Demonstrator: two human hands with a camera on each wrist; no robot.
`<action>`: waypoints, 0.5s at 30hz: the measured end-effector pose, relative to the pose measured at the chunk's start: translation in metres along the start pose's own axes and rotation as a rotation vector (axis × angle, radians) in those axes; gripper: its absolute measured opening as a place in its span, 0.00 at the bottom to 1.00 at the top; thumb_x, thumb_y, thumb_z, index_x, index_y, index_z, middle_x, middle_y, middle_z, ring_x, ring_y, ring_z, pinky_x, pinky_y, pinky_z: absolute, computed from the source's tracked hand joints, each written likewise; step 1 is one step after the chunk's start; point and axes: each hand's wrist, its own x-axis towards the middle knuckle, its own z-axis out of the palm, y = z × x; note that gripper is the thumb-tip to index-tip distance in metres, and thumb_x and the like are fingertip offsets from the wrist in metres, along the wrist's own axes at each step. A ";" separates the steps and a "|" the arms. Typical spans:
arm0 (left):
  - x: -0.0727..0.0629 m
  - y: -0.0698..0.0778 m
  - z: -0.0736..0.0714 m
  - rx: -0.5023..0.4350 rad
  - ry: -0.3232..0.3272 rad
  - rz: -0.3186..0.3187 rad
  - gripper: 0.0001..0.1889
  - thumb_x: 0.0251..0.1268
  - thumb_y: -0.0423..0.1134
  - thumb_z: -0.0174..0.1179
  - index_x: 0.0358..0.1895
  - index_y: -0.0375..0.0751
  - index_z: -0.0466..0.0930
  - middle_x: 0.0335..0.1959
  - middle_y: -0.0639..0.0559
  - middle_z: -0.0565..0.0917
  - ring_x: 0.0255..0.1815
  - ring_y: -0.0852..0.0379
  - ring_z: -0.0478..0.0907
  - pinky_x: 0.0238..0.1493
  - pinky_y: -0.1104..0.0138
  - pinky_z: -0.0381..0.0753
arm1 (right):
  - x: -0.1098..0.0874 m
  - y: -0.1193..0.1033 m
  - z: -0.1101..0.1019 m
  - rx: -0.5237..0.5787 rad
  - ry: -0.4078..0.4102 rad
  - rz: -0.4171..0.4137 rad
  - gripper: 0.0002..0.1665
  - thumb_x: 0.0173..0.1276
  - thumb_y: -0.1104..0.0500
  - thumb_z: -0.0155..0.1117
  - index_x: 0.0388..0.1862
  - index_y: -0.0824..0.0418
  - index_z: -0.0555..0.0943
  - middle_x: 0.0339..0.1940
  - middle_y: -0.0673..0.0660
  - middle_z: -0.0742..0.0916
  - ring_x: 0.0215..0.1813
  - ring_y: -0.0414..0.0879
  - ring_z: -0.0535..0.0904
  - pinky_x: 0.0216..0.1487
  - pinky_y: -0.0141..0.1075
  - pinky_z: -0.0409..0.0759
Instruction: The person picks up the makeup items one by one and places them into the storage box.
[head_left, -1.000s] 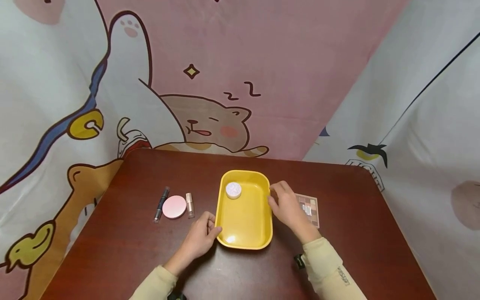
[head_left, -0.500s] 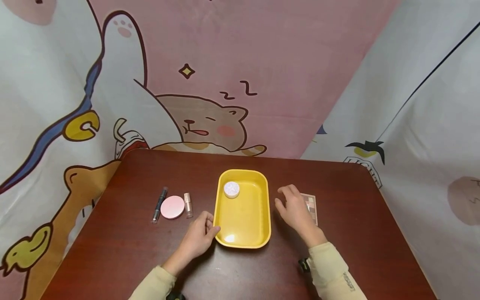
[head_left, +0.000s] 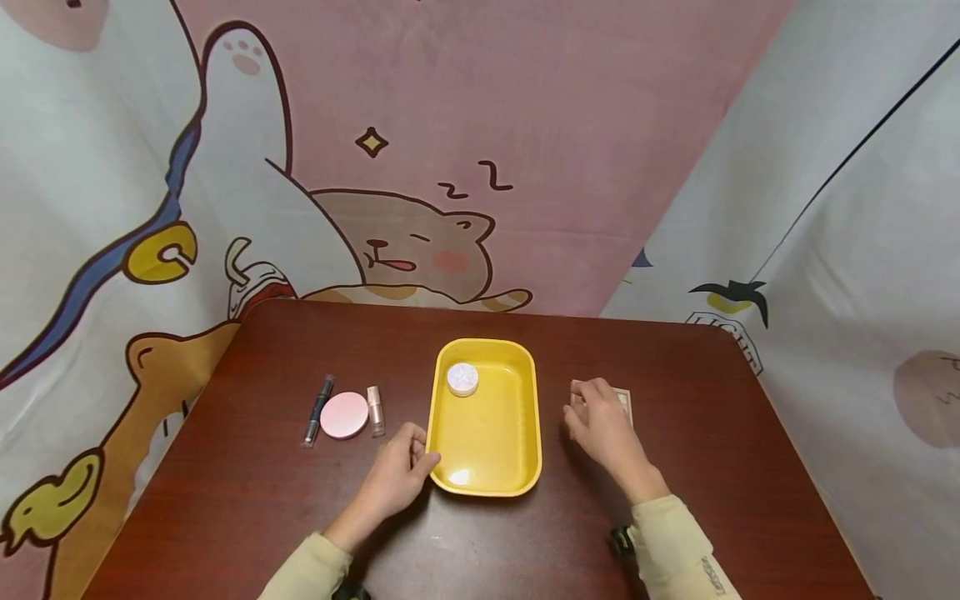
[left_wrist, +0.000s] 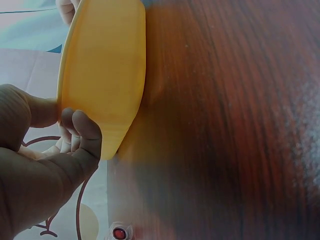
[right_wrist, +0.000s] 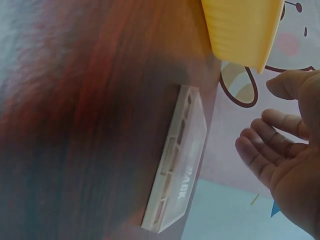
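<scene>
My left hand point(head_left: 400, 468) pinches the left rim of a yellow tray point(head_left: 537, 433) near its front corner, thumb over the edge. In the left wrist view the fingers curl against the outer wall of the tray point(left_wrist: 107, 60). A small round white container point(head_left: 462, 379) lies inside the tray at the back left. My right hand point(head_left: 606, 425) hovers over an eyeshadow palette point(head_left: 624, 402) to the right of the tray, covering most of it in the head view. From the right wrist, the palette point(right_wrist: 175, 165) lies flat on the table, and the fingers are loosely extended above it, holding nothing.
Left of the tray lie a dark two-ended makeup pen point(head_left: 318, 411), a round pink compact point(head_left: 344, 415) and a small tube with a pinkish cap point(head_left: 376, 411). The brown wooden table point(head_left: 480, 550) backs onto a printed cartoon curtain point(head_left: 585, 150).
My right hand has let go of the tray's right rim and moved rightward over the palette. The left hand keeps its hold on the tray.
</scene>
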 end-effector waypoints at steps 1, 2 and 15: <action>0.000 0.000 0.000 0.001 0.000 0.000 0.09 0.65 0.28 0.67 0.40 0.35 0.75 0.25 0.55 0.74 0.24 0.65 0.69 0.29 0.71 0.70 | -0.001 0.001 0.000 -0.004 0.009 -0.001 0.18 0.63 0.64 0.72 0.50 0.70 0.82 0.44 0.64 0.82 0.44 0.60 0.81 0.47 0.56 0.82; 0.000 0.000 0.000 0.003 0.000 0.000 0.09 0.65 0.28 0.67 0.40 0.35 0.75 0.25 0.55 0.74 0.24 0.65 0.69 0.29 0.71 0.70 | -0.002 0.003 0.001 -0.009 0.017 0.000 0.18 0.63 0.64 0.72 0.50 0.70 0.82 0.43 0.64 0.82 0.44 0.60 0.80 0.47 0.56 0.82; 0.001 0.000 -0.001 0.004 -0.005 0.001 0.09 0.65 0.28 0.67 0.40 0.35 0.75 0.24 0.56 0.74 0.24 0.65 0.69 0.29 0.71 0.70 | -0.013 0.016 0.006 -0.059 0.049 0.108 0.20 0.62 0.60 0.74 0.48 0.72 0.82 0.48 0.71 0.81 0.52 0.66 0.76 0.51 0.60 0.80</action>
